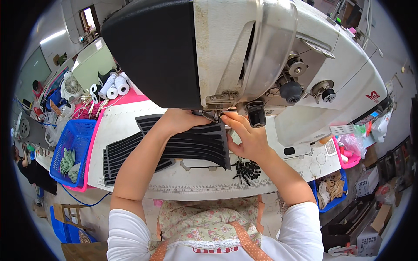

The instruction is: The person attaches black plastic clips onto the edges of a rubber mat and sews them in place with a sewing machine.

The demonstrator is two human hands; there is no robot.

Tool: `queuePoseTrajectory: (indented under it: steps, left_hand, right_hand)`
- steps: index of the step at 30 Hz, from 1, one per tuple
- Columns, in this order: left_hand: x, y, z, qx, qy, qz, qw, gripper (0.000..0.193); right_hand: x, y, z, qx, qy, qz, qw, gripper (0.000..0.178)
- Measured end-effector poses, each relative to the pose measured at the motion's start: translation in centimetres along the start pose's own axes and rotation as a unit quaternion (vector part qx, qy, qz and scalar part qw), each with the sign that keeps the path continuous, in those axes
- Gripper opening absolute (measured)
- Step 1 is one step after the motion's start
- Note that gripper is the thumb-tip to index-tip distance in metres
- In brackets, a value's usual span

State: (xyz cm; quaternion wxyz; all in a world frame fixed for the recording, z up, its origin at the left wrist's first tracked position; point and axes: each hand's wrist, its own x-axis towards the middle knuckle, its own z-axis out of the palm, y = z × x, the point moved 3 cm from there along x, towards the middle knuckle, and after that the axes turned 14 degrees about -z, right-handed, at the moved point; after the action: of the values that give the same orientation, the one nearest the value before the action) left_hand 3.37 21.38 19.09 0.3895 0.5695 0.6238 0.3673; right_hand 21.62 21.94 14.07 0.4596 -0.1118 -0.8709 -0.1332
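A panel of black and grey striped fabric (198, 145) lies under the sewing machine's head, its right edge beside the needle area. My left hand (180, 121) rests on the panel's far edge, its fingertips hidden by the machine head. On the other side, my right hand (249, 138) has its fingertips together close to the presser foot (216, 115); whatever they grip is too small to make out. Its thumb is near the fabric's right edge. More striped fabric pieces (124, 154) lie under my left forearm. A pile of small black pieces (247, 171) sits nearer to me.
The white sewing machine (339, 78) rises over the table (300, 163). Several white thread cones (112, 92) stand at the far left. A blue basket (82, 130) with green cloth flanks the table on the left; a blue bin (330, 191) with tan cloth stands at the right.
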Motion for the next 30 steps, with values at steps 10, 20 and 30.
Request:
queuePoseTrajectory:
  steps: [10,20,30]
  left_hand:
    - [0.1,0.6,-0.5,0.037,-0.021,-0.02,0.999,0.035]
    - [-2.0,2.0,-1.6,0.122,-0.113,-0.193,0.967,0.024]
    - [-3.8,0.6,0.0,0.01,-0.21,-0.264,0.942,0.017]
  right_hand:
    - [0.3,-0.1,-0.3,0.038,0.007,0.009,0.999,0.048]
    - [-0.1,-0.7,-2.7,0.166,0.081,0.158,0.97,0.032]
    - [-2.7,-0.9,-5.9,0.154,0.187,0.366,0.899,0.01]
